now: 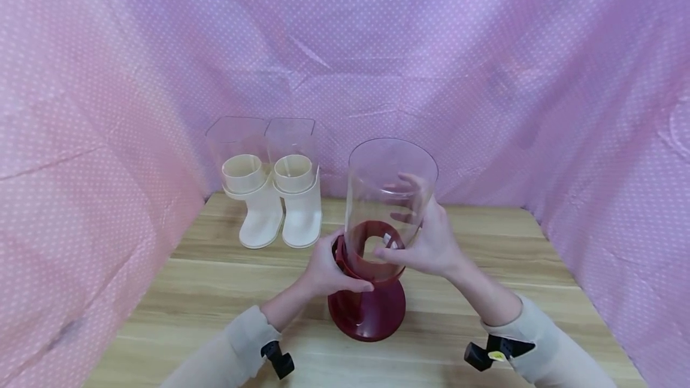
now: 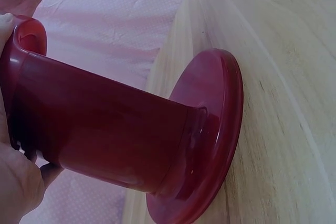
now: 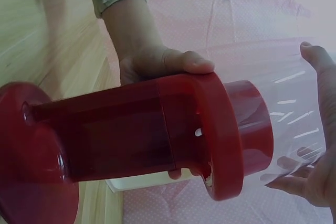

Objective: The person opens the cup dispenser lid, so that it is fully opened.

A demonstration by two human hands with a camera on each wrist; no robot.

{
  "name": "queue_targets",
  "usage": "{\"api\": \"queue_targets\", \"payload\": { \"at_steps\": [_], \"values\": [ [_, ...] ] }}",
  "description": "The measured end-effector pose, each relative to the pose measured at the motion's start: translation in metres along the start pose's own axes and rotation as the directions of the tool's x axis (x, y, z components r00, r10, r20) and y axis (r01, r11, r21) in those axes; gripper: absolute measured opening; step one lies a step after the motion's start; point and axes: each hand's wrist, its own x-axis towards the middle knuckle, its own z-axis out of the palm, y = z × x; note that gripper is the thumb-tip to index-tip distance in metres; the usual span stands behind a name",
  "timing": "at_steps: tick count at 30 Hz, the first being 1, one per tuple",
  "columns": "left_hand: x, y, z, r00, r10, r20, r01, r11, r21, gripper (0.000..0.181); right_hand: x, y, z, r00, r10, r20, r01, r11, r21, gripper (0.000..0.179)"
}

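Observation:
A red stand (image 1: 372, 319) with a round foot, a wide column and a ring-shaped top stands upright on the table before me. My left hand (image 1: 326, 268) grips it just below the ring, thumb at the front. In the right wrist view the raised inner collar (image 3: 254, 129) shows through the wall of a clear open-topped cylinder (image 1: 372, 178), whose lower end sits around it at the ring. My right hand (image 1: 433, 241) holds the cylinder from the right, with thumb in front and fingers spread behind. Through the plastic, those fingers remain visible.
Two cream-white stands (image 1: 261, 217) (image 1: 303, 214) of similar build, each with a round collar and a clear squarish container, stand side by side at the back left. The wood-grain table (image 1: 215, 292) ends at pink dotted cloth (image 1: 485, 106) behind and on both sides.

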Motion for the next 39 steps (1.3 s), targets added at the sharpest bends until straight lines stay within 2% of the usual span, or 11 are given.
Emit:
{"api": "queue_targets", "payload": {
  "at_steps": [7, 17, 24, 39],
  "values": [
    [-0.001, 0.000, 0.000, 1.000, 0.004, 0.011, -0.004, 1.000, 0.005, 0.079, 0.000, 0.001, -0.001, 1.000, -0.005, 0.003, 0.005, 1.000, -0.005, 0.124],
    [-0.014, -0.008, 0.009, 0.998, 0.052, 0.021, -0.051, 0.998, -0.034, 0.078, -0.015, 0.004, 0.003, 1.000, 0.007, 0.023, -0.006, 1.000, -0.029, 0.123],
    [-0.005, -0.006, 0.008, 0.996, 0.090, 0.007, -0.090, 0.995, -0.037, 0.080, -0.009, 0.000, 0.000, 1.000, -0.017, 0.004, 0.017, 0.999, -0.031, 0.122],
    [-0.006, -0.007, 0.005, 0.998, 0.057, 0.011, -0.057, 0.997, -0.046, 0.077, -0.008, 0.007, 0.000, 0.999, 0.035, -0.007, -0.034, 0.998, 0.045, 0.119]
  ]
}}
